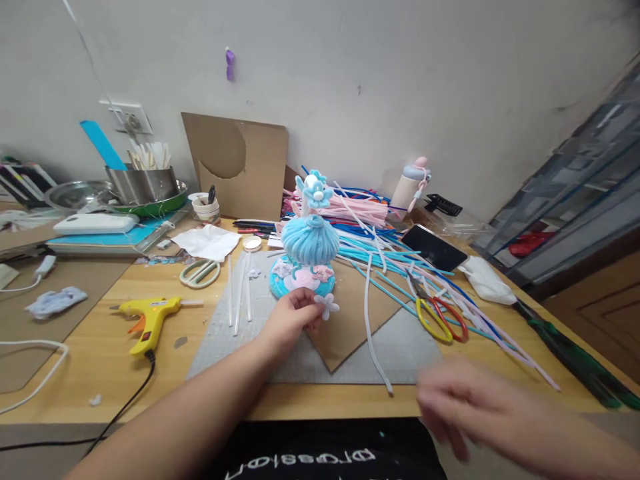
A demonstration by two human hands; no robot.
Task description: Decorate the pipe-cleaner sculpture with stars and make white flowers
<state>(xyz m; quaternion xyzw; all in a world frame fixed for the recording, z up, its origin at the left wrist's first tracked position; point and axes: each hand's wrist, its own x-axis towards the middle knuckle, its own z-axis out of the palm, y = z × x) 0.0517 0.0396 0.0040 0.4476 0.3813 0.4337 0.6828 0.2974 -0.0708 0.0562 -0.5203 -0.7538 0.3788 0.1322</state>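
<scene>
My left hand [300, 312] pinches a small white fuzzy flower [327, 307] between thumb and fingers, over the grey cutting mat [210, 347]. Right behind it stands a light-blue figure [311, 240] made of pipe cleaners, with a pleated skirt, a flower on top and a round blue base. My right hand [460, 400] is at the front edge of the table, smeared by motion, so its fingers are unclear. A white pipe cleaner [369, 320] lies between the hands, and scissors [440, 317] with yellow and red handles rest beyond my right hand.
To the left lie a yellow glue gun [150, 319] with its cord, clear glue sticks [239, 300] and pale-green-handled scissors [200, 273]. Bundles of pipe cleaners [360, 213], a phone [434, 247] and a bottle [411, 187] sit at the back right. Cardboard [265, 167] leans on the wall.
</scene>
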